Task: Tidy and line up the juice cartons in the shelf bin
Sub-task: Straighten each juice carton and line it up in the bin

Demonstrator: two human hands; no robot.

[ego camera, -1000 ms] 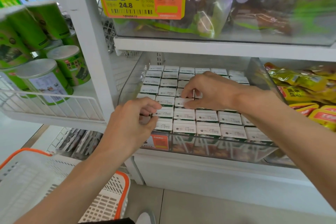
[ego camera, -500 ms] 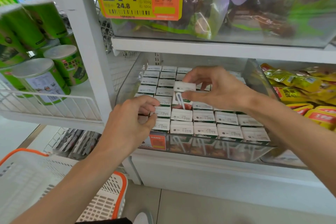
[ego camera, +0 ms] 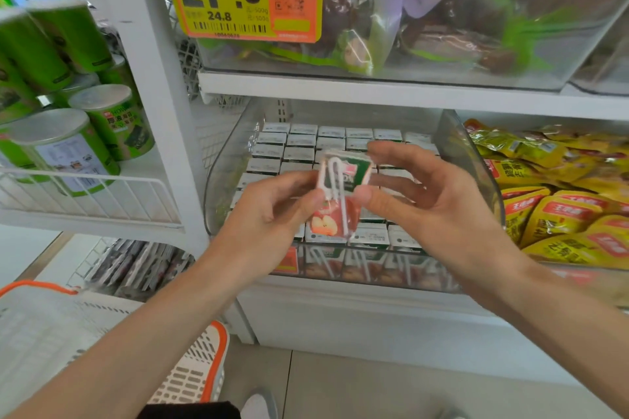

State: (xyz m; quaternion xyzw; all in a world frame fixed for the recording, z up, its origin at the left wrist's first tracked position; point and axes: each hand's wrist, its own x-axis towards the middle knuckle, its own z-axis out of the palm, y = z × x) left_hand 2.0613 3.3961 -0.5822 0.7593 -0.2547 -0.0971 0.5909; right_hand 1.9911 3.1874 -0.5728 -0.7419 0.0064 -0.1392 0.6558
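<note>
Finding: juice carton (ego camera: 340,187) held above the shelf bin (ego camera: 231,163), straw side toward the camera, its edges pinched by the fingers of left hand (ego camera: 272,214) and right hand (ego camera: 425,211); probably for reorienting to match the packed rows (ego camera: 299,146).

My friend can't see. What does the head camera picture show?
A person's left hand and right hand hold a small green-and-red apple juice carton with a white straw over a clear plastic shelf bin filled with rows of white-topped cartons. Yellow snack packets lie right of it, green cans left.
</note>
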